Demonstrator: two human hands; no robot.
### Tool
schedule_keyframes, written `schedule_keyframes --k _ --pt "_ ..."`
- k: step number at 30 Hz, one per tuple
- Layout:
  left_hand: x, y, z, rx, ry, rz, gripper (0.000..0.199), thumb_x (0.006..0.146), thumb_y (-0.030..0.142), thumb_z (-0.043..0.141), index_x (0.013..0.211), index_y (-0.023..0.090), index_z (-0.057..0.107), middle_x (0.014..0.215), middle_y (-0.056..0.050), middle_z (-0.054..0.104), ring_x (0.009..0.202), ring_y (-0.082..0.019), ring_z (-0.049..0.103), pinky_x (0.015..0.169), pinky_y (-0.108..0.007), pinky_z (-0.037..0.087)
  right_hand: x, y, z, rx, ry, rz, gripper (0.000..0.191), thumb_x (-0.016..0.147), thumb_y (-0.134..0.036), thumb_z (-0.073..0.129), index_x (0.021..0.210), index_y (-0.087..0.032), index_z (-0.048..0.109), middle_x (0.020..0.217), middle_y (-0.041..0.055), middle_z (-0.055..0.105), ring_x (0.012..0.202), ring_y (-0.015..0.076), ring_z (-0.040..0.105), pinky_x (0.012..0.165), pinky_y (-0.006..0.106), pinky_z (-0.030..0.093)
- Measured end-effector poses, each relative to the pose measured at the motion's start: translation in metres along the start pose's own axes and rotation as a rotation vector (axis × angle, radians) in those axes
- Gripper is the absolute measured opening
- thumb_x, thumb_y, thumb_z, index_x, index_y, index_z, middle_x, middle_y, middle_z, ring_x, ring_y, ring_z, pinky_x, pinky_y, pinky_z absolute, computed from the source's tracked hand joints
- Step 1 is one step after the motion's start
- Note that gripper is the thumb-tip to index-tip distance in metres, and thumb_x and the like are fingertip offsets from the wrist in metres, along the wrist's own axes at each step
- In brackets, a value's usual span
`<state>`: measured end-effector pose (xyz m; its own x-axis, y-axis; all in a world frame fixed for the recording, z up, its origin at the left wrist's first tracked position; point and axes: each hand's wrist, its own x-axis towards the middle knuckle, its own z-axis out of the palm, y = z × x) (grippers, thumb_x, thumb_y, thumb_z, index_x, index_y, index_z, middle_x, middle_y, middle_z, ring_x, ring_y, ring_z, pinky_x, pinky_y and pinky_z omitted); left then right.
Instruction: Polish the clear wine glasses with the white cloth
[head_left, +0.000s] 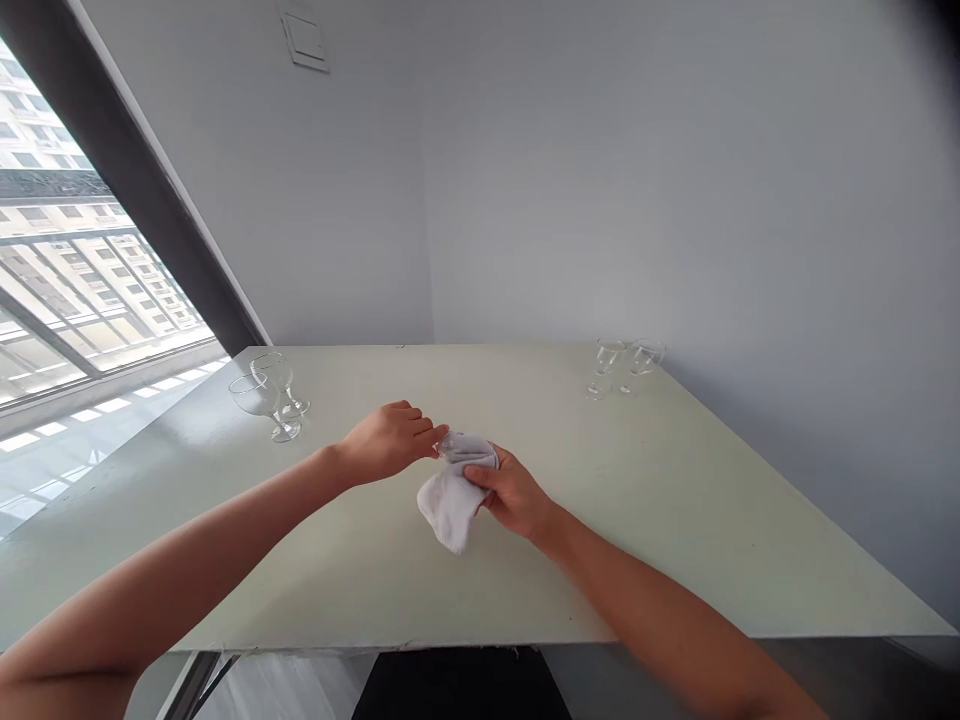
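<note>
Over the surface (525,590), the left hand (386,440) pinches what's probably a glass (442,447), right hand (516,490) gripping the cloth (451,508) around it; wiping looks underway, unfinished, four glasses (259,400) standing aside.

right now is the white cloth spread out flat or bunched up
Bunched: the white cloth gathers in folds in the right hand, with one end hanging loose.

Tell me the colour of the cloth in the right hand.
White; the cloth shows best in the head view.
</note>
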<state>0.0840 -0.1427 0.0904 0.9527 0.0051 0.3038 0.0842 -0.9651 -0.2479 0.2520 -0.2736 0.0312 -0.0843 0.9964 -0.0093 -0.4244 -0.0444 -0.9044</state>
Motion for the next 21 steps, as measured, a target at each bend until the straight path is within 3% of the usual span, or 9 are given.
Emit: schedule_keyframes --k 3,6,10,13,18,21 --pt "-0.002 -0.005 -0.009 -0.305 -0.113 -0.115 0.027 0.087 0.035 0.042 0.102 0.022 0.06 0.068 -0.001 0.061 0.06 -0.011 0.051 0.06 -0.025 0.036 -0.004 0.005 -0.002 -0.478 -0.054 -0.185 0.024 0.078 -0.028 0.056 0.102 -0.023 0.057 0.079 0.0 0.057 0.071 0.0141 0.052 0.063 0.027 0.042" --pt "-0.006 -0.004 -0.015 -0.718 -0.325 -0.286 0.024 0.084 0.037 0.044 0.092 0.023 0.063 0.065 0.001 0.057 0.059 -0.01 0.05 0.056 -0.022 0.035 -0.002 0.006 -0.011 -0.974 -0.188 -0.406 0.027 0.083 -0.019 0.044 0.105 -0.025 0.058 0.088 0.0022 0.063 0.08 0.0165 0.055 0.067 0.029 0.041" --pt "-0.015 0.001 -0.01 -1.198 -0.535 -0.465 0.031 0.079 0.043 0.048 0.065 0.016 0.057 0.06 0.0 0.049 0.054 -0.009 0.043 0.049 -0.021 0.032 0.005 0.0 -0.024 -1.321 -0.295 -0.578 0.042 0.082 -0.008 0.036 0.112 -0.029 0.056 0.11 0.0007 0.063 0.098 0.0164 0.056 0.071 0.027 0.043" --pt "-0.021 0.003 0.007 -1.443 -0.508 -0.539 0.036 0.076 0.046 0.052 0.06 0.014 0.053 0.057 0.001 0.044 0.05 -0.008 0.038 0.048 -0.022 0.03 0.01 -0.007 -0.032 -1.421 -0.262 -0.601 0.05 0.078 -0.002 0.036 0.115 -0.029 0.056 0.114 -0.0014 0.061 0.097 0.0151 0.057 0.071 0.025 0.044" --pt "-0.024 0.005 0.048 -1.689 -0.412 -0.648 0.037 0.072 0.045 0.058 0.088 0.012 0.062 0.056 0.003 0.042 0.047 -0.006 0.037 0.046 -0.021 0.027 0.02 -0.012 -0.049 -1.383 -0.2 -0.557 0.053 0.074 -0.001 0.04 0.114 -0.031 0.057 0.115 -0.0047 0.06 0.101 0.016 0.057 0.074 0.025 0.045" --pt "-0.022 0.008 0.068 -1.757 -0.338 -0.676 0.041 0.071 0.044 0.059 0.094 0.01 0.062 0.056 0.004 0.041 0.047 -0.006 0.038 0.046 -0.021 0.028 0.024 -0.014 -0.058 -1.32 -0.154 -0.524 0.046 0.077 -0.006 0.042 0.11 -0.033 0.06 0.114 -0.0061 0.06 0.103 0.0173 0.057 0.076 0.026 0.045"
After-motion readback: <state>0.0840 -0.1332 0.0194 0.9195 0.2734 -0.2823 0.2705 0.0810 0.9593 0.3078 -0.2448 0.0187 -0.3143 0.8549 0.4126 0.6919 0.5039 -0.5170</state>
